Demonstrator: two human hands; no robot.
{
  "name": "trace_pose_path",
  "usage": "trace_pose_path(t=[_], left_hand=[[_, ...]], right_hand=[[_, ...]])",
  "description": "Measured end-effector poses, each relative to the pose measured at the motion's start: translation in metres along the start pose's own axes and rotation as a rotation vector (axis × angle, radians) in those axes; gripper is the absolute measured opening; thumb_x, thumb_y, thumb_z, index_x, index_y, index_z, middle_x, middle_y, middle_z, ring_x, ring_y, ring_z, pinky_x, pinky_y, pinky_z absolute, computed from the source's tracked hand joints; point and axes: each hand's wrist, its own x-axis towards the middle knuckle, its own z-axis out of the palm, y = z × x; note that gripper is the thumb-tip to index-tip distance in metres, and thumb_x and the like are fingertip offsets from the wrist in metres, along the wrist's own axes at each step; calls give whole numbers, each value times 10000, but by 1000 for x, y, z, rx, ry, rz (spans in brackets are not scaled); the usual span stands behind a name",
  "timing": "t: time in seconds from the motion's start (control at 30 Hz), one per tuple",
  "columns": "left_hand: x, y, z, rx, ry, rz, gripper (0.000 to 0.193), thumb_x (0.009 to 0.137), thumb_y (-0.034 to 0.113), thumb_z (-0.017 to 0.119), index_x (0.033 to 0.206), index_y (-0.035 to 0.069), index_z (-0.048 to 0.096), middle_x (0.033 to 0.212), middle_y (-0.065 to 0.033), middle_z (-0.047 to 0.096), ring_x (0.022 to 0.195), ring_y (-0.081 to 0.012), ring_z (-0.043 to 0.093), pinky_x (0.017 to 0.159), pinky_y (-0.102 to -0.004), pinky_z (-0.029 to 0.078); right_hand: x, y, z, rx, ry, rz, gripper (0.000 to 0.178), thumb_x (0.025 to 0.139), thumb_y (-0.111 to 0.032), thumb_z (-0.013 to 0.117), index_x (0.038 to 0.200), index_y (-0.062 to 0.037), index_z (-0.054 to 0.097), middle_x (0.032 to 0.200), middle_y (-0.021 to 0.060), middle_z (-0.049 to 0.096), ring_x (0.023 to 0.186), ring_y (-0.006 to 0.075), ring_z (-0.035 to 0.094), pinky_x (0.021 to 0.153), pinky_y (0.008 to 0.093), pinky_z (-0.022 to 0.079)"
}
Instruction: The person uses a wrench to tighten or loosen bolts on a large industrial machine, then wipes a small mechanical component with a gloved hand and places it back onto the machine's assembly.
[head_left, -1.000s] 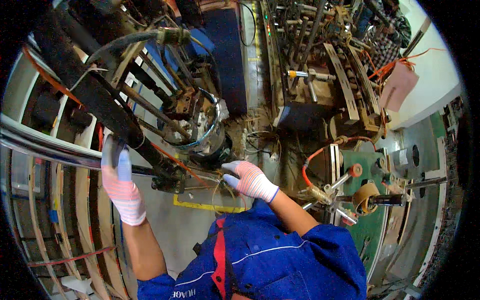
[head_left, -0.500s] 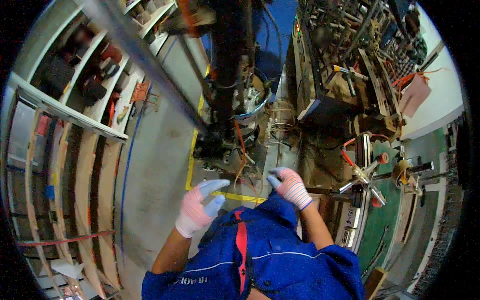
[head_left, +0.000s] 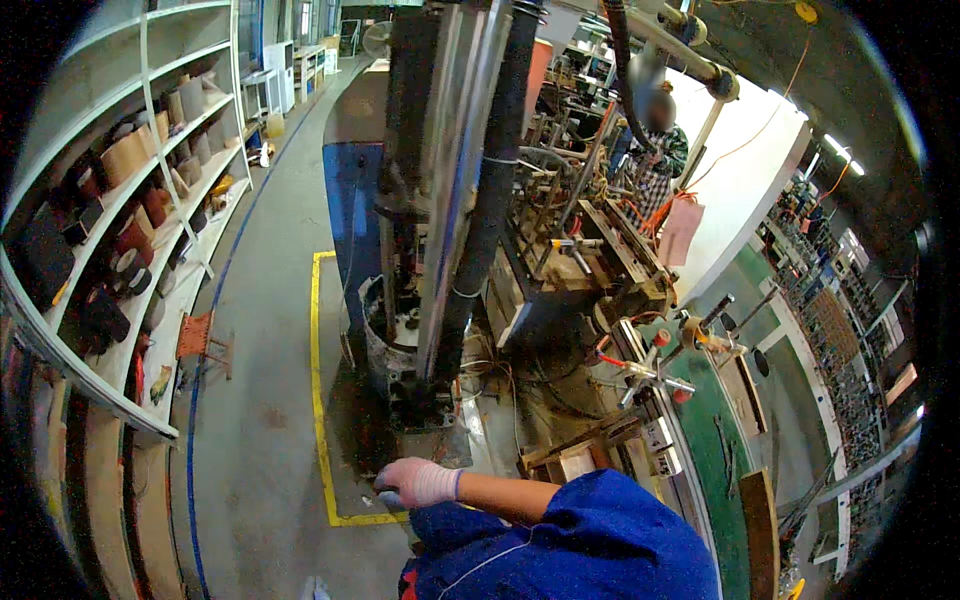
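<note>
My right hand, in a pale glove with pink stripes and bluish fingertips, reaches across the front of my body. Its fingers are loosely bent and apart, and I see nothing held in them. Just beyond it stands the dark base of a tall machine column, apart from the glove. Pale blue tips at the lower edge look like the fingers of my left glove; the rest of that hand is out of the picture.
Shelves with rolls and blocks line the left. Yellow tape marks the floor around the machine. An orange stool stands by the shelves. On the right are a cluttered workbench, a metal clamp fixture and another person.
The view has tilted up and shows more of the room. My right hand has swung left across my body. My left hand has dropped almost wholly out of the lower edge.
</note>
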Motion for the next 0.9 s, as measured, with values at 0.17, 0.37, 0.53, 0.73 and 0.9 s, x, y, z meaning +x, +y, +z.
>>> trace_pose_path(t=[0.17,0.37,0.53,0.73,0.9], left_hand=[[33,-53,-30,-235,-144,-237,515,996,471,553,1301,65,636,1230,-182,680,1150,-230,639,1016,-361,476],[185,24,-83,-203,-183,-119,410,1028,255,559,1317,-29,619,1231,-197,686,1101,-264,632,1007,-392,452],[334,-11,-86,-422,-24,62,307,971,120,604,1226,-43,657,1204,-175,700,1172,-249,639,1038,-389,476],[482,-119,-74,231,-298,77,371,962,216,628,1245,-22,656,1204,-204,689,1155,-284,647,1029,-376,475],[511,-278,-53,137,-384,-270,453,935,264,656,1303,1,632,1312,-195,650,1214,-332,615,1067,-413,451]], right_hand=[[77,-38,9,-8,-97,13,359,928,-343,605,1154,-78,694,1070,196,680,1042,403,638,906,478,523],[138,-30,28,140,12,-43,378,949,-353,580,1204,-95,685,1122,188,683,1087,385,631,961,468,505],[233,19,76,161,182,-109,394,934,-344,613,1205,-62,654,1113,180,668,986,372,641,884,464,533],[333,12,42,509,326,147,355,966,-327,589,1166,-49,685,1076,197,698,1029,387,652,910,459,524],[379,-33,-71,520,343,235,320,947,-291,623,1097,-17,689,1024,200,700,984,381,662,878,449,530]])
